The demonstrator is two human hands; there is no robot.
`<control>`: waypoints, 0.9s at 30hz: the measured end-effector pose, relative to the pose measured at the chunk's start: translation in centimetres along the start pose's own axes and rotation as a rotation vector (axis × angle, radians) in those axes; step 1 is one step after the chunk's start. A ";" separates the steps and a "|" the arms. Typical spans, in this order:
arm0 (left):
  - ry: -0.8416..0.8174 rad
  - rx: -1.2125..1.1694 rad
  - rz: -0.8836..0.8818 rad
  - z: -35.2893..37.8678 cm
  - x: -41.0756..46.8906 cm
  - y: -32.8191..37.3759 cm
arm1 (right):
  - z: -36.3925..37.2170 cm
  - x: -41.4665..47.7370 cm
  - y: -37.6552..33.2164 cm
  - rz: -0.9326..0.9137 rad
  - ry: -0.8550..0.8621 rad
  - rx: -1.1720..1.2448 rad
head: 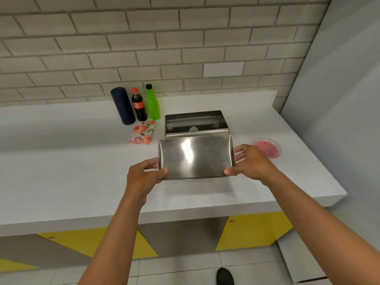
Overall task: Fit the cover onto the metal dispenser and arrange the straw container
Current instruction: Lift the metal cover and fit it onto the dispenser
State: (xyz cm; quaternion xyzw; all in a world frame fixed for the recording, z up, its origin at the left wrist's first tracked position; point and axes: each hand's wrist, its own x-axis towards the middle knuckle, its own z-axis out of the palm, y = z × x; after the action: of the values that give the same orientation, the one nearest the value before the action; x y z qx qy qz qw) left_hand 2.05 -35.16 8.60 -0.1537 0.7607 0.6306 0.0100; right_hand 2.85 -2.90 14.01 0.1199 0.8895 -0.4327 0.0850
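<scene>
I hold a shiny metal cover [195,157] flat above the white counter, one hand at each short end. My left hand [144,175] grips its left end and my right hand [250,161] grips its right end. Just behind the cover stands the open metal dispenser [195,122], a rectangular box with its inside showing. To the right of the cover, a clear round container of pink straws [267,148] stands on the counter, partly hidden by my right hand.
On the white counter [82,161] at the back stand a dark blue cylinder [122,105], a cola bottle [138,104] and a green bottle [152,102]. A floral napkin pack [142,132] lies left of the dispenser. A brick wall runs behind.
</scene>
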 end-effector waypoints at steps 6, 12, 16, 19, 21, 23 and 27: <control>0.105 0.012 0.019 2.6 2.9 3.1 | -1.3 4.1 -2.0 -0.125 0.024 -0.202; 0.233 0.127 0.095 5.1 5.7 5.4 | -2.9 9.2 -3.4 -0.151 0.003 -0.264; 0.303 0.143 0.081 6.6 7.0 6.0 | -3.7 12.0 -4.0 -0.159 -0.013 -0.267; 0.309 0.122 0.072 7.3 8.0 6.4 | -4.0 13.7 -4.2 -0.157 -0.017 -0.264; 0.314 0.117 0.061 7.6 8.6 6.7 | -4.1 14.6 -4.4 -0.149 -0.035 -0.253; 0.313 0.124 0.054 7.8 9.1 6.8 | -4.1 15.2 -4.7 -0.140 -0.055 -0.256; 0.301 0.136 0.041 7.9 9.9 6.7 | -4.1 16.2 -5.0 -0.120 -0.075 -0.278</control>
State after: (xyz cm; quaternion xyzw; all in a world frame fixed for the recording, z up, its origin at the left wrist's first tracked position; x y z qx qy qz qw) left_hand -10.47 -28.66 11.31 -0.2299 0.7975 0.5476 -0.1063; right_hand -14.25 -0.38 16.20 0.0376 0.9425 -0.3140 0.1079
